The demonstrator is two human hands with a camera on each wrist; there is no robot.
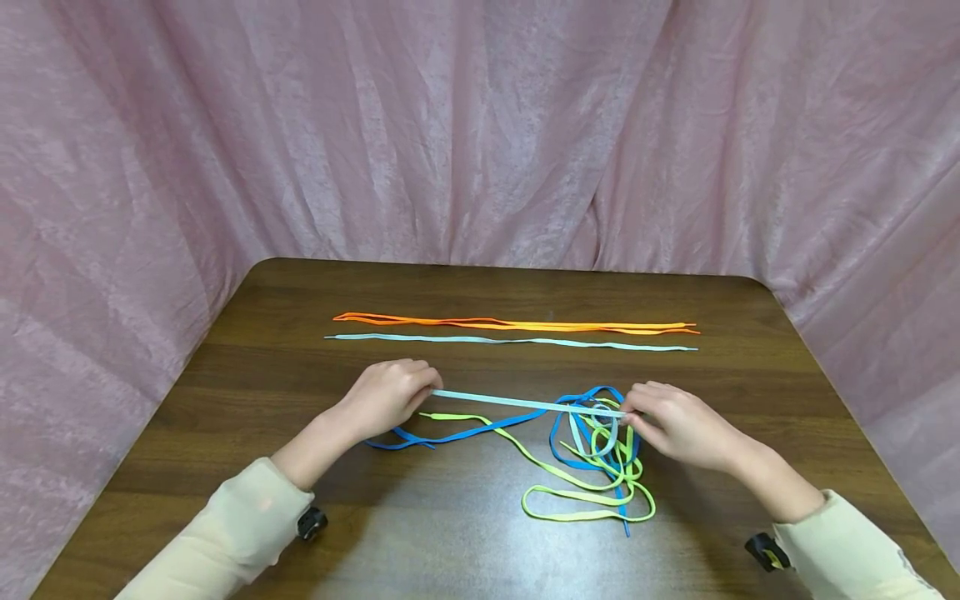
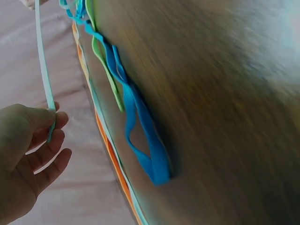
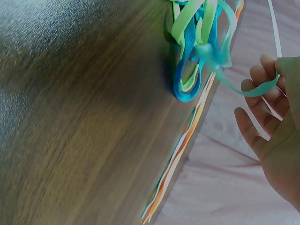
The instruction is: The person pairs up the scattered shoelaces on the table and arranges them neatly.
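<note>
Laces (image 1: 495,399) look woven, the table (image 1: 435,533) glossy wood.

A brown wood-grain table (image 1: 255,392) carries orange flat laces (image 1: 525,325) stretched straight near its far edge, and just before them a straight pale-blue flat lace (image 1: 450,338). Nearer, blue flat lacing (image 2: 153,145) and yellow-green flat lacing (image 1: 585,517) lie tangled.

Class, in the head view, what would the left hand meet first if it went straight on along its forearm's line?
Probably the straight pale blue lace lying beyond the left hand, before the orange strands; height is unclear, so it might pass above.
</note>
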